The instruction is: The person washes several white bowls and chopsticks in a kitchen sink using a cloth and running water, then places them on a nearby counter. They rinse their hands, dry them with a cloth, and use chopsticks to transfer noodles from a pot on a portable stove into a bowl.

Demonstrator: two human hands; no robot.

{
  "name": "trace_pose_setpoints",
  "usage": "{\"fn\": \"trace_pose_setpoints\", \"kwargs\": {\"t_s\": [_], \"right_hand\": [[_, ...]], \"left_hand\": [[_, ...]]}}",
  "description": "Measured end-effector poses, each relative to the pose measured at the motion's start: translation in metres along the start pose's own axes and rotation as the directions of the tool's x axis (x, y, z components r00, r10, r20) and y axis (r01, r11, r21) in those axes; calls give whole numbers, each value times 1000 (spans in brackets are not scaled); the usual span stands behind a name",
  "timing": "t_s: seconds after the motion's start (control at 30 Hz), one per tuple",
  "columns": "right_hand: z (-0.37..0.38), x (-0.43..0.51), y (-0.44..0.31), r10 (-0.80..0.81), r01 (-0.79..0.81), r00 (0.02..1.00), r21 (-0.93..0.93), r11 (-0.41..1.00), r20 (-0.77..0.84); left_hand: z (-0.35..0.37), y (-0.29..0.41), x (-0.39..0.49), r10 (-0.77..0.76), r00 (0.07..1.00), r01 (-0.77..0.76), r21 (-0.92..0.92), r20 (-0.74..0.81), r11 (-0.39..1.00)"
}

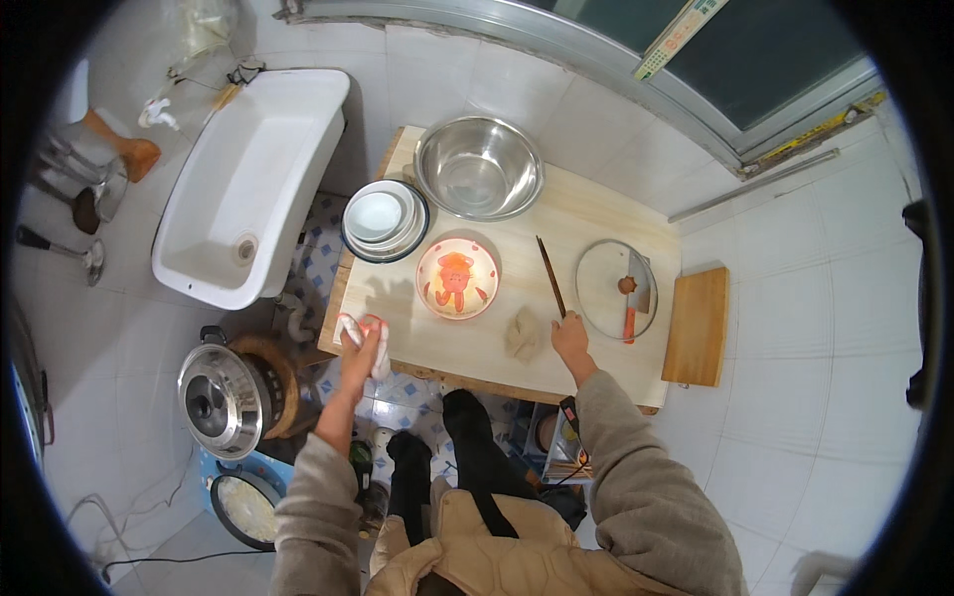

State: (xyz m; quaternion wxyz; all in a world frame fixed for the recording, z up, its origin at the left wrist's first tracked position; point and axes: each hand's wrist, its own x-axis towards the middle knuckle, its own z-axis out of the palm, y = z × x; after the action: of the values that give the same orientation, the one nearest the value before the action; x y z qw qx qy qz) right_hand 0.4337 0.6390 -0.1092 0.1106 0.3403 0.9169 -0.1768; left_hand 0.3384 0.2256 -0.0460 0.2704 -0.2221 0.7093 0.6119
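My left hand (361,357) grips a white cloth with red edging (381,359) by the front left corner of the wooden table (417,350). At the table's front right, my right hand (571,339) holds dark chopsticks (550,272), which point away from me. Between my hands sits a bowl with a printed orange-red rabbit (457,279). A crumpled pale cloth or bag (523,332) lies just left of my right hand. To the right, a glass lid (601,287) lies over a cleaver with an orange handle (630,324).
A steel basin (479,170) and stacked bowls (376,217) stand at the back and left of the table. A wooden cutting board (695,326) leans on the right wall. Left are a white sink (223,201), a lidded steel pot (223,402) and a pan of pale food (247,510).
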Motion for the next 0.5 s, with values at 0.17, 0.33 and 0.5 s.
{"fn": "trace_pose_setpoints", "kwargs": {"t_s": [0.17,0.33,0.5], "right_hand": [[10,31,-15,-32,26,998,-107,994,-50],[5,43,-23,72,-63,993,-104,993,93],[-9,40,-29,5,23,989,-187,982,147]], "left_hand": [[15,6,40,-115,992,126,265,-58,956],[30,2,10,-207,923,171,136,324,976],[70,16,-31,-179,859,178,48,480,983]]}}
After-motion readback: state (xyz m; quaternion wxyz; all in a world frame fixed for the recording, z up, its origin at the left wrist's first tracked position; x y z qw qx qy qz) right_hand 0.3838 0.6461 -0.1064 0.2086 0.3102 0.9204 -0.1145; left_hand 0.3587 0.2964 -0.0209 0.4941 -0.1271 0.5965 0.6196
